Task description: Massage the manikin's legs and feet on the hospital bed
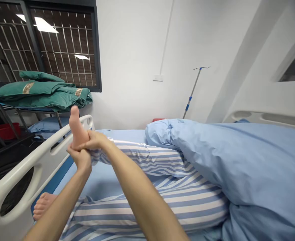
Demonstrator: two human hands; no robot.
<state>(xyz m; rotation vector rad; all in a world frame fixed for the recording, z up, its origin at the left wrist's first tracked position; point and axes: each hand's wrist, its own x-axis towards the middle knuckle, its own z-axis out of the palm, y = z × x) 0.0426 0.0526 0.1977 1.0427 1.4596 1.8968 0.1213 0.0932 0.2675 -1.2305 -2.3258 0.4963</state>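
Left hand (81,158): curled round the heel of the raised foot (77,129), holding it from below
Right hand (96,140): gripping the same foot at heel and ankle, close above the left hand, fingers of the two crowding together, exact finger contact hard to tell
Raised foot: toes up, sole side toward the end board (40,150), held above the bed sheet (102,180)
Far leg: in a striped trouser leg (142,155), stretched out from the ankle toward the quilt (240,160)
Near leg: second striped trouser leg (147,211), lying along the bed, partly behind the forearms
Other foot (45,205): bare, toes toward the end board, left of the left forearm, not held
Quilt: pale blue, bunched over the upper part of the legs, fills the right side
End board: white, with cut-out openings, left side
Headboard (273,117): pale, behind the quilt at far right
Drip stand (193,91): beyond the bed, tilted in view, blue fittings
Window (62,50): barred, upper left
Green bedding (43,92): piled up below the window
Bucket (8,131): red, far left
Wall plate (158,78): white, on the white wall (129,67)
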